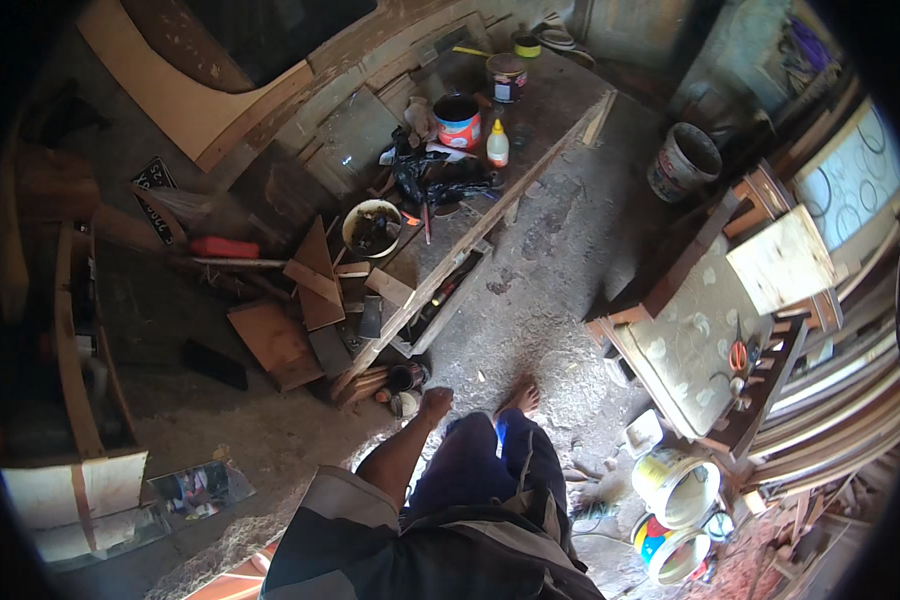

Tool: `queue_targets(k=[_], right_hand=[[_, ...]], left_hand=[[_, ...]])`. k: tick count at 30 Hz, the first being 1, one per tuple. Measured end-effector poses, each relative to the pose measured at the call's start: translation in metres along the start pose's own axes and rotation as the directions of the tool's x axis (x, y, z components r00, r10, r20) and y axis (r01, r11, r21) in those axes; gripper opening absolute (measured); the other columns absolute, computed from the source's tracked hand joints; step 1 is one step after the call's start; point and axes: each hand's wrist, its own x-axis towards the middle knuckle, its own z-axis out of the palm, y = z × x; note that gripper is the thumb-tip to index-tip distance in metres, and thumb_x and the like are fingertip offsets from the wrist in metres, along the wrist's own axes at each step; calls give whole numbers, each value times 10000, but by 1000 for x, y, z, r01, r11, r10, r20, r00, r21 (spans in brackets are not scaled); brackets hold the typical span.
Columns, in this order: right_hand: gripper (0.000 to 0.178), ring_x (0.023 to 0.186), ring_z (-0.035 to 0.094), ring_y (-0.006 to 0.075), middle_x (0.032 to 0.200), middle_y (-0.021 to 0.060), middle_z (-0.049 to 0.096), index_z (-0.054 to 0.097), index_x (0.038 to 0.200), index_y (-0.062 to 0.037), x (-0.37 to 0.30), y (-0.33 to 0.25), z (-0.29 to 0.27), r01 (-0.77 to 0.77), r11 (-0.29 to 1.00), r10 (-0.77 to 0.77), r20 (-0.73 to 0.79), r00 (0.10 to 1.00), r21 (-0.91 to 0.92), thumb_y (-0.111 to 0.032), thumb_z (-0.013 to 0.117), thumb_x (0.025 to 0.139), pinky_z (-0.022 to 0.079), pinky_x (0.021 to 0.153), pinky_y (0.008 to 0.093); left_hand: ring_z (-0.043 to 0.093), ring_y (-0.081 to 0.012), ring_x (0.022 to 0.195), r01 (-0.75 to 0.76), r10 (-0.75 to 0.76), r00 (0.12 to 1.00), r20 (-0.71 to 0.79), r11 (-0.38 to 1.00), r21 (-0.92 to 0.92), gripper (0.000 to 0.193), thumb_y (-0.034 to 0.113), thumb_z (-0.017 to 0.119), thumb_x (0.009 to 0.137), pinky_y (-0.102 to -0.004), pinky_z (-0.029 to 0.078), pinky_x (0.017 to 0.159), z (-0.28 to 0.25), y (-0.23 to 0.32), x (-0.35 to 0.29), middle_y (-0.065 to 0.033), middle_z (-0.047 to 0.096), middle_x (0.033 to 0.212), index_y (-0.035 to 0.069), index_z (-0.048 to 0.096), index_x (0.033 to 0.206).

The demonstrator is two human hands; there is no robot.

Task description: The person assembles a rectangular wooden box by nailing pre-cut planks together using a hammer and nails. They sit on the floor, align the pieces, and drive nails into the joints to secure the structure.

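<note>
My left hand (437, 402) is out in front of my knee, fingers curled in; whatever it may hold is too small to make out. It is nearest to a small pale can (405, 405) and a dark can (402, 377) on the floor by the end of the wooden workbench (560, 100). My right hand is not in view. On the bench are a white bucket (372, 228) with dark contents, a crumpled black plastic bag (420, 175), a red-and-white tub (457, 122), a glue bottle (497, 145) and a dark paint tin (507, 78).
Wood offcuts (315, 275) lean against the bench's left side. To the right stands an upholstered wooden piece (685, 330) with orange-handled scissors (738, 352) on it. White buckets (675, 487) sit below it, long wood strips (830, 430) beside. A grey bucket (685, 160) stands farther back.
</note>
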Motion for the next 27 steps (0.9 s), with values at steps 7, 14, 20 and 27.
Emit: queue_targets(k=[7,14,20,27], right_hand=[[402,757,715,199,939,129,737,568,1425,-39,32,-117,-117,-127,967,154,-112,982,221,-220,554,1066,595,681,338],[357,1121,709,259,1191,141,752,706,1290,-80,58,-205,-101,-82,930,53,-90,995,-358,-266,637,994,543,963,385],[400,1105,721,275,1224,153,741,692,1327,-95,70,-247,-99,-150,955,143,-43,989,-255,-299,640,987,542,960,383],[358,1076,727,283,1186,155,753,708,1297,-87,83,-290,-82,-228,965,216,-96,972,-133,-253,616,994,551,935,388]], left_hand=[[730,-261,730,200,-339,939,-58,676,-709,468,443,623,1002,-351,593,532,30,148,133,-143,725,1030,35,589,1229],[713,-282,625,141,-422,901,-103,508,-850,790,666,651,920,-360,583,478,3,257,291,-189,686,1072,14,509,1342],[708,-290,633,261,-494,868,-39,523,-812,664,510,701,959,-355,599,499,-14,292,380,-193,673,1085,37,481,1369],[725,-248,816,5,-239,951,-194,643,-766,376,185,641,1019,-357,649,699,-11,312,366,-142,647,1203,17,541,1341]])
